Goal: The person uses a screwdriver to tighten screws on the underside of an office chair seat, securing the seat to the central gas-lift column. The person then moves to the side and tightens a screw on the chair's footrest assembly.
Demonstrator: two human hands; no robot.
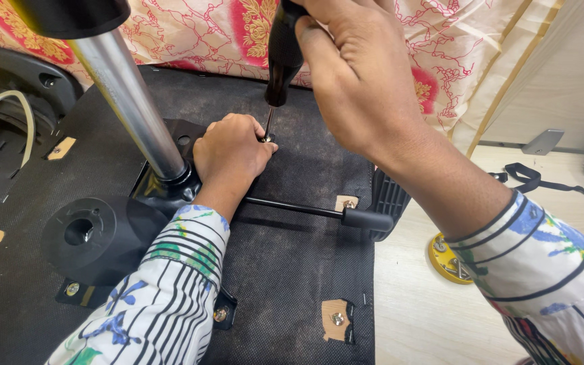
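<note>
My right hand (356, 74) grips the dark handle of a screwdriver (282, 57), held upright with its thin shaft pointing down at a screw (265, 139). My left hand (231, 152) is closed in a fist beside the screw, resting on the black metal mechanism plate (182, 138) of an upturned office chair seat (292, 270). A shiny metal gas-lift column (130, 94) rises from the plate just left of my left hand. A black lever with a knob (366, 218) runs out to the right under my left wrist.
A black round cap (96, 236) sits on the seat underside at the left. Bolts and brown patches (336, 319) dot the black fabric. A yellow lid holding screws (447, 260) lies on the light floor at right. Patterned red cloth (190, 34) hangs behind; a black strap (542, 181) lies far right.
</note>
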